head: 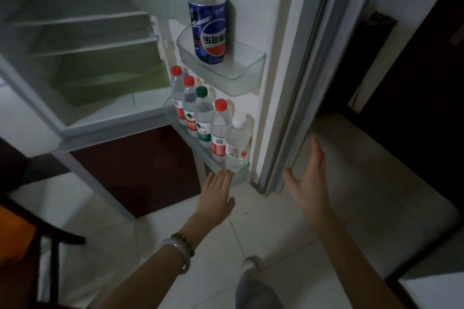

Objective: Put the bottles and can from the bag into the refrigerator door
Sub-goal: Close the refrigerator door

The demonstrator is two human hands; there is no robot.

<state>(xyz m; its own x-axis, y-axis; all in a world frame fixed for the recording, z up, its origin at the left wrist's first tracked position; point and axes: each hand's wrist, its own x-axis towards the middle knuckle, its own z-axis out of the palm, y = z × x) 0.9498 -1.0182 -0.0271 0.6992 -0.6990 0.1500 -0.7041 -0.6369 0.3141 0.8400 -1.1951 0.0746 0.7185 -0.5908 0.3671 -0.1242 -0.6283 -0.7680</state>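
I am holding my left hand and right hand open and empty. Just above my left fingertips, five clear plastic water bottles are standing in the low door shelf; the blue metal can is higher up. Bumping the shelf could tip them.

Two clear shelves on the open fridge door. On the upper door shelf: one blue can, upright, near the left end. On the lower door shelf: five water bottles in a tight row, side by side, all upright. Three red-capped bottles, one green-capped bottle in the middle, one white-capped bottle at the near end. Below it all, pale floor tiles.
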